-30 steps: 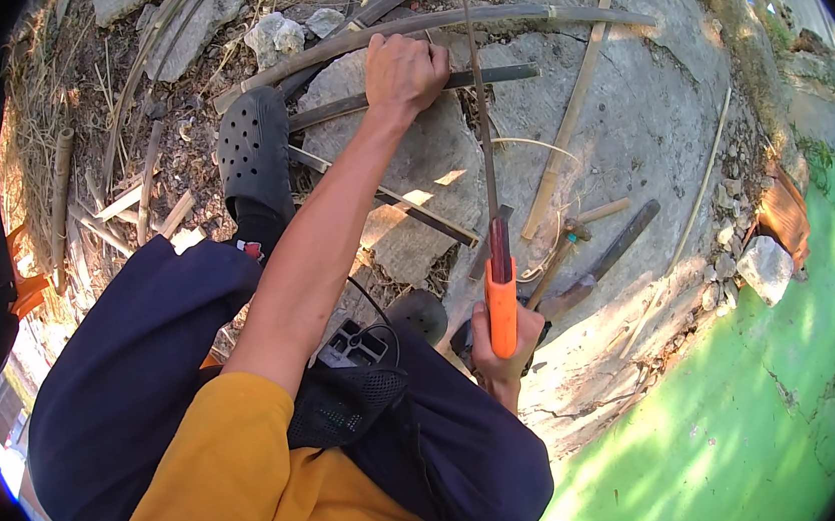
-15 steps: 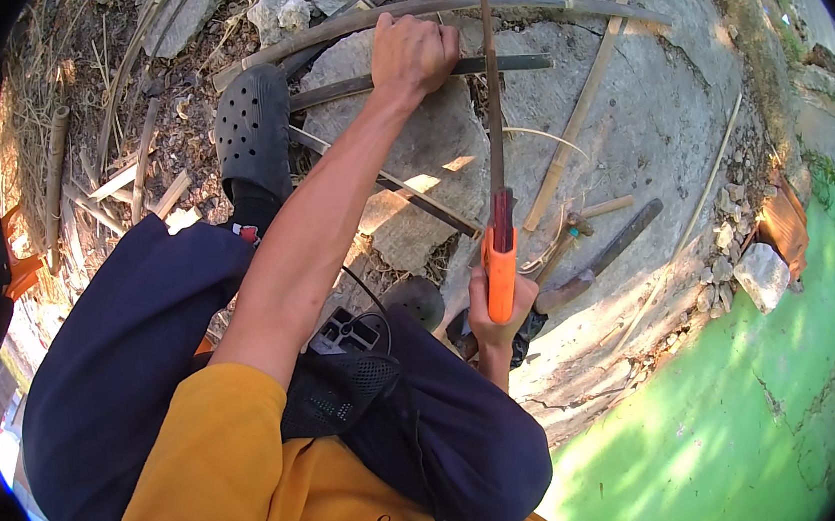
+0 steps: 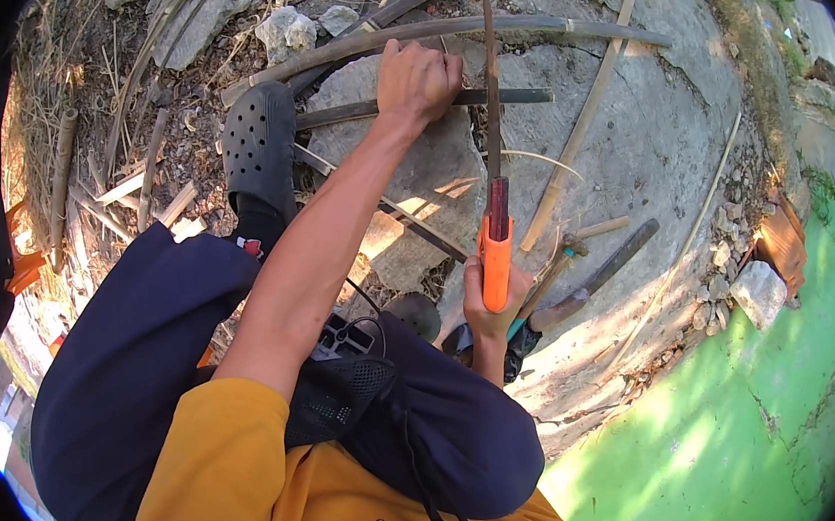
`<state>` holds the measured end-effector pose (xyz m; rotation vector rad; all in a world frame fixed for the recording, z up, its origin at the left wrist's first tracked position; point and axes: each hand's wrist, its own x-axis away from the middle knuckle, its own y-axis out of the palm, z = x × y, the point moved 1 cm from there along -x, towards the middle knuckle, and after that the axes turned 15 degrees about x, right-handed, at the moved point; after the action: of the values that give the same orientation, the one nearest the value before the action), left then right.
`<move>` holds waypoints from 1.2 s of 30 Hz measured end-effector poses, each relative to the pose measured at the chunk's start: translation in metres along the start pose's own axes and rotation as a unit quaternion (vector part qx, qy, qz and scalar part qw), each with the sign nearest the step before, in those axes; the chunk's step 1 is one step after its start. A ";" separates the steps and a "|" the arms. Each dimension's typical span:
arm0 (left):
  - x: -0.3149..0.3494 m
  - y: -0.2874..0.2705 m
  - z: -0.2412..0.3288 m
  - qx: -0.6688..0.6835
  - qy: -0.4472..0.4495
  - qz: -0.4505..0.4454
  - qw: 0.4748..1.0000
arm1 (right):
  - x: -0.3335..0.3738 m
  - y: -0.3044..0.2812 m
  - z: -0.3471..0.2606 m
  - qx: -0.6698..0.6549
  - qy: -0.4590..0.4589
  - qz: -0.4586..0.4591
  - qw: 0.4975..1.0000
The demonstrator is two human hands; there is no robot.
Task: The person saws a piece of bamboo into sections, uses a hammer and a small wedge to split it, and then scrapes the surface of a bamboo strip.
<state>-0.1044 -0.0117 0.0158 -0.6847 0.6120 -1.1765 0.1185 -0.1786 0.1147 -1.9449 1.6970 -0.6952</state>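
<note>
My left hand (image 3: 417,82) is closed, pressing a dark bamboo strip (image 3: 522,97) down on a flat grey stone (image 3: 417,150). The strip lies crosswise, its right end sticking out past the hand. In my right hand (image 3: 494,305) is a hand saw (image 3: 495,263), gripped by its orange handle. Its long, narrow brown blade points away from me and crosses the strip just right of my left hand. Whether the teeth have cut into the strip cannot be made out.
A dark-bladed knife (image 3: 600,275) lies right of my right hand, beside short sticks. Long bamboo strips (image 3: 455,26) arch across the far side, and a pale slat (image 3: 589,108) slants at right. My clog (image 3: 260,145) stands left of the stone. Rubble and a white rock (image 3: 759,294) border green paving.
The saw and my right hand have slid away from me relative to the strip. My left hand stays on the strip, and the whole view has shifted slightly.
</note>
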 end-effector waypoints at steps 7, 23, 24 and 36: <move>-0.009 -0.004 -0.007 -0.013 -0.007 0.000 1.000 | 0.058 -0.016 -0.001 0.023 0.024 -0.020 0.999; 0.007 0.001 -0.007 -0.022 -0.007 -0.035 0.999 | 0.082 -0.035 0.009 0.037 0.004 -0.021 0.999; -0.003 -0.002 -0.006 -0.026 0.025 -0.010 0.999 | 0.069 -0.029 0.004 -0.002 0.008 -0.017 1.000; 0.023 0.000 -0.017 -0.018 0.010 -0.028 0.999 | 0.089 -0.011 0.006 -0.001 0.046 -0.037 0.998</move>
<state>-0.1113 -0.0364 0.0029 -0.7266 0.6352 -1.2283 0.1405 -0.2657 0.1233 -2.0133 1.6866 -0.8236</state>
